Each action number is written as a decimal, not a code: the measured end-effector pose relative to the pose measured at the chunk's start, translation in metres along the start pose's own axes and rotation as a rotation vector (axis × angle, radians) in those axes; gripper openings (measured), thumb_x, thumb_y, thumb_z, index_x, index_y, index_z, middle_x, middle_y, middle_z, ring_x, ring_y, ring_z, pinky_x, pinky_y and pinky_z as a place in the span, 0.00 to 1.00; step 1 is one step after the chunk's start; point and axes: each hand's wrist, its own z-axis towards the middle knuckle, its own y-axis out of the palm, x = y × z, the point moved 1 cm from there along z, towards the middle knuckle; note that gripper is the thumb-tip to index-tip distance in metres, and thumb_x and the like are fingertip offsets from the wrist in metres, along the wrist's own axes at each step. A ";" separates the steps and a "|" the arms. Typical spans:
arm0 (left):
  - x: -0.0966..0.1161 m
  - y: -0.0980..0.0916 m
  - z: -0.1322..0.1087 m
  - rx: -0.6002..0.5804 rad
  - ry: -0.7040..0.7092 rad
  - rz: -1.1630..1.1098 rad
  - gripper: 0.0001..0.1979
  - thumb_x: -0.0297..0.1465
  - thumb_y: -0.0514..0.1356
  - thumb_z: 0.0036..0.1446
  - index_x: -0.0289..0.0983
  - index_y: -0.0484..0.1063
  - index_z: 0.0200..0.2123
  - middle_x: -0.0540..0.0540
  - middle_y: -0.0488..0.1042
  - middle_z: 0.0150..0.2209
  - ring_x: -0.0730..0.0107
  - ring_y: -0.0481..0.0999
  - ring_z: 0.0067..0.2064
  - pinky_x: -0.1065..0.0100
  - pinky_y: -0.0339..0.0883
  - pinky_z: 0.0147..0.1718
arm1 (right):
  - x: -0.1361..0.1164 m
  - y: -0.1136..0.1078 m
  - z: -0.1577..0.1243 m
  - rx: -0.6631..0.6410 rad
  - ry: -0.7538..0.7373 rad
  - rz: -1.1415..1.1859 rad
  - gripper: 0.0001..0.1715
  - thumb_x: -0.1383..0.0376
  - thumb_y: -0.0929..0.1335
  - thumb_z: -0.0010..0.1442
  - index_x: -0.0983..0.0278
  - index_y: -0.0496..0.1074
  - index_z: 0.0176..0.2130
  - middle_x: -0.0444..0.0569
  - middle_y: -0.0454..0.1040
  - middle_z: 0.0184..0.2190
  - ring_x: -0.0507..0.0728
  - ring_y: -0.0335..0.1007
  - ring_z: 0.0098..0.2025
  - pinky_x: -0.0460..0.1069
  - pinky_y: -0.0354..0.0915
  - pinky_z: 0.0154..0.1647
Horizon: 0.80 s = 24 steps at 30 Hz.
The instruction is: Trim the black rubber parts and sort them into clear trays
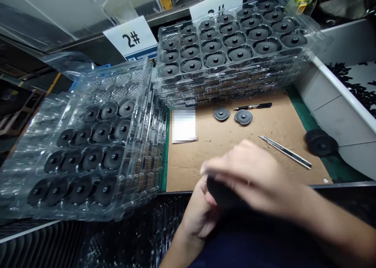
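Observation:
A round black disc (221, 192) is held up in front of my body, its face partly covered by my hands. My left hand (201, 215) grips it from below and from the left, fingers closed around its edge. Over its upper edge curls my right hand (254, 174), smeared by motion, with fingers closed on the disc. Beyond my hands, two more discs with raised centre stubs, a left one (221, 113) and a right one (243, 117), lie on the cardboard sheet (188, 170). A slim craft knife (286, 152) rests on the cardboard to the right.
Stacked clear plastic trays, one stack at the left (129, 181) and one at the back (202, 91), hold several black discs. A black pen (253, 106), white paper (184, 127) and a pile of discs (320, 142) lie around. At right stands a white bin wall (337, 99).

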 end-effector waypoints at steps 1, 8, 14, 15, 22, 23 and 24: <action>0.001 -0.001 0.000 -0.024 -0.016 -0.015 0.31 0.39 0.71 0.38 0.39 0.71 0.48 0.44 0.76 0.41 0.57 0.76 0.43 0.63 0.72 0.41 | 0.014 -0.001 -0.002 0.030 0.137 0.006 0.14 0.66 0.62 0.63 0.61 0.72 0.47 0.45 0.76 0.35 0.51 0.66 0.30 0.49 0.59 0.33; 0.003 -0.012 0.004 -0.004 -0.010 -0.157 0.33 0.41 0.68 0.42 0.48 0.64 0.54 0.44 0.71 0.51 0.54 0.75 0.49 0.64 0.72 0.42 | 0.077 0.044 -0.079 -0.054 0.590 0.066 0.12 0.63 0.63 0.62 0.56 0.73 0.44 0.45 0.77 0.42 0.58 0.74 0.43 0.53 0.71 0.39; 0.004 -0.017 0.011 0.021 -0.012 -0.168 0.34 0.41 0.69 0.41 0.48 0.65 0.53 0.43 0.69 0.55 0.51 0.73 0.51 0.62 0.72 0.44 | 0.067 0.062 -0.113 -0.108 0.586 0.117 0.14 0.64 0.62 0.63 0.53 0.72 0.47 0.46 0.77 0.40 0.59 0.75 0.42 0.53 0.72 0.40; 0.003 -0.016 0.012 0.031 -0.014 -0.162 0.34 0.41 0.68 0.41 0.48 0.65 0.54 0.43 0.69 0.55 0.51 0.73 0.51 0.61 0.71 0.44 | 0.065 0.055 -0.105 -0.080 0.603 0.110 0.14 0.64 0.62 0.63 0.54 0.71 0.47 0.47 0.76 0.42 0.59 0.74 0.43 0.53 0.72 0.40; -0.005 -0.011 0.010 0.099 0.064 -0.036 0.31 0.39 0.66 0.48 0.42 0.64 0.56 0.41 0.71 0.52 0.53 0.69 0.55 0.56 0.63 0.55 | 0.006 0.013 -0.022 0.242 0.256 0.108 0.17 0.69 0.63 0.61 0.63 0.68 0.50 0.49 0.73 0.41 0.53 0.68 0.42 0.49 0.65 0.44; -0.006 -0.012 0.010 0.113 0.078 -0.010 0.29 0.37 0.66 0.49 0.41 0.66 0.55 0.42 0.72 0.52 0.55 0.69 0.55 0.58 0.62 0.56 | -0.003 0.015 -0.016 0.204 0.180 0.137 0.16 0.71 0.63 0.61 0.65 0.68 0.49 0.49 0.73 0.39 0.53 0.67 0.41 0.49 0.64 0.45; -0.006 -0.013 0.009 0.125 0.097 0.009 0.28 0.35 0.67 0.49 0.41 0.66 0.54 0.42 0.72 0.52 0.56 0.69 0.55 0.59 0.62 0.56 | -0.009 0.018 -0.012 0.135 0.133 0.172 0.15 0.72 0.62 0.61 0.66 0.69 0.48 0.49 0.73 0.38 0.53 0.66 0.40 0.49 0.64 0.45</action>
